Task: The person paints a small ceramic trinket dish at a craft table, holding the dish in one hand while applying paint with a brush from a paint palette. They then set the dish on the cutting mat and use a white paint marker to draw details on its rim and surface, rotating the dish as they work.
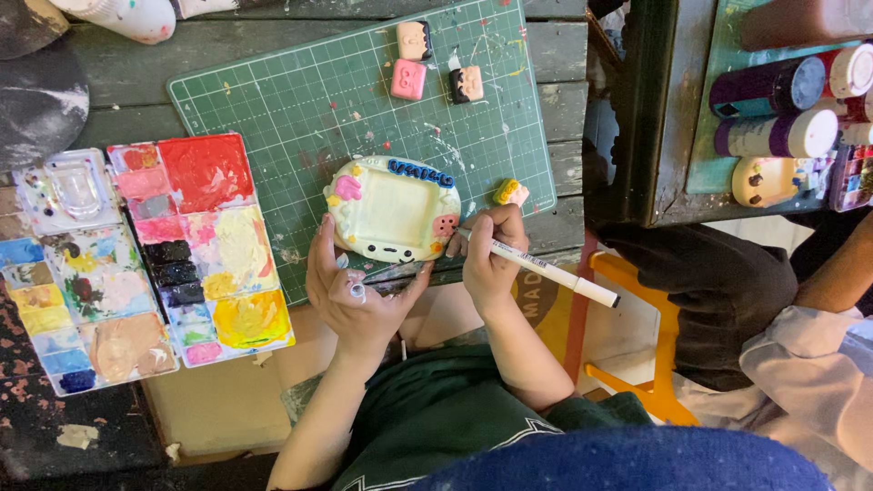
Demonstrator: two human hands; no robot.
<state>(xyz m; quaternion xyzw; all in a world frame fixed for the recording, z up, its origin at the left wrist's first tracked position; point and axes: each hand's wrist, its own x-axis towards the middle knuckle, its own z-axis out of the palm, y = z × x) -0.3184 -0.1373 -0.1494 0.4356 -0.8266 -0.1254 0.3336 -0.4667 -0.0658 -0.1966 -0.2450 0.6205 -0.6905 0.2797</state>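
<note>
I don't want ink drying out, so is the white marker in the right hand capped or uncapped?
Cannot tell. The white marker sits in the right hand, its working end hidden by fingers against the cream clay frame; the outer end looks closed.

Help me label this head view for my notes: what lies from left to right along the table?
Paint palette → left hand → cream clay frame → right hand → white pen → paint bottles.
</note>
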